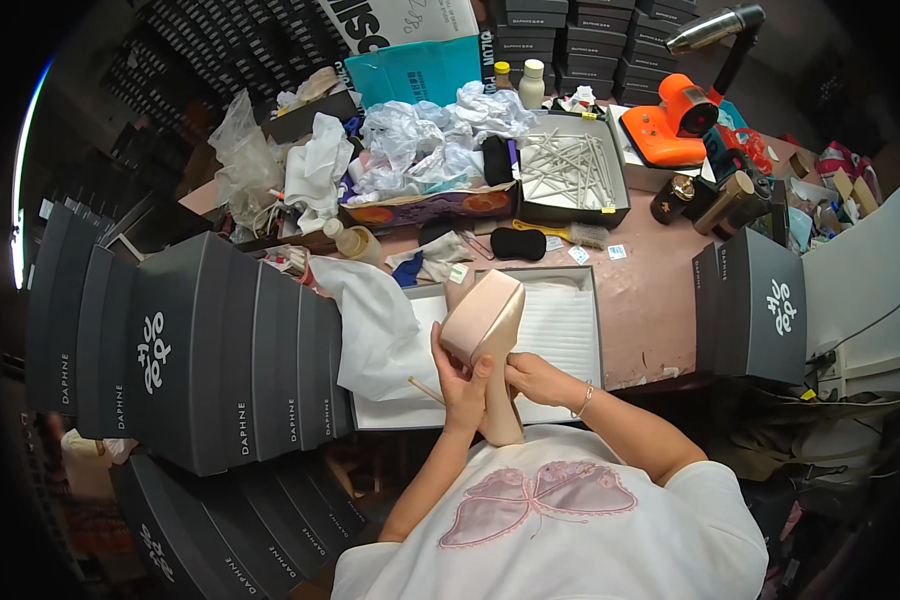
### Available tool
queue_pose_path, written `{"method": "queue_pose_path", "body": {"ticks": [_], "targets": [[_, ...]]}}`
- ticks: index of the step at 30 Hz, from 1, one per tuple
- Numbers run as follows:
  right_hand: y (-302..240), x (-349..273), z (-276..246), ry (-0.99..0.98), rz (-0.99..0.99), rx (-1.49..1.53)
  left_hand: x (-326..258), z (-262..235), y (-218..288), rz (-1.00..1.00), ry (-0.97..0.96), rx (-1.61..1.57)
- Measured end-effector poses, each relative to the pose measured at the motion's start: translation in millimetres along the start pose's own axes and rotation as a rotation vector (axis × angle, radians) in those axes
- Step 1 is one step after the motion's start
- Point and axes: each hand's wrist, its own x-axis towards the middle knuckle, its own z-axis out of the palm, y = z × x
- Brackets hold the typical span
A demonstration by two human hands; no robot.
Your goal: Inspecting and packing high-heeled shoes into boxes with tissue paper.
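Observation:
A pale pink satin platform shoe (489,309) is held upright in front of my chest, toe end up. My left hand (462,388) is closed around its left side, thumb across the front. My right hand (536,380) grips the shoe's right side; some of its fingertips are hidden behind the shoe. A thin beige stick-like piece (427,390) juts out left of my left hand; I cannot tell whether it belongs to the shoe. Below the shoe lies an open shoe box (597,345) with white ribbed padding (555,335) and white tissue paper (375,325).
Dark grey shoe boxes (195,350) stand in a row at left, with others (760,300) at right. Farther back are crumpled plastic wrappings (420,140), a box of white sticks (570,165), a brush (570,233), a black sponge (518,244) and an orange device (670,130).

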Motion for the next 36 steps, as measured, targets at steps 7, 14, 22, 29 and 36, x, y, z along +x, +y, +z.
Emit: {"method": "queue_pose_path", "body": {"ticks": [7,14,22,29,36], "targets": [[-22.4,-4.5,-63.6,0.103,-0.294,-1.042,45.7,-52.1,40.1,-0.521,0.055,-0.499],[-120.8,50.5,-101.0,0.487,-0.670,-1.178,14.3,-21.4,35.0,-0.740,0.237,-0.699],[-31.0,46.0,12.8,0.085,-0.799,-1.473,-17.2,7.6,34.6,-0.713,0.324,-0.583],[-3.2,-2.1,-5.8,0.047,-0.402,-0.744,-22.3,-17.6,-2.3,-0.703,0.407,-0.539],[0.2,-0.4,-16.4,0.415,-0.475,-0.888,-24.9,-11.1,-2.3,-0.843,0.203,-0.619]]}}
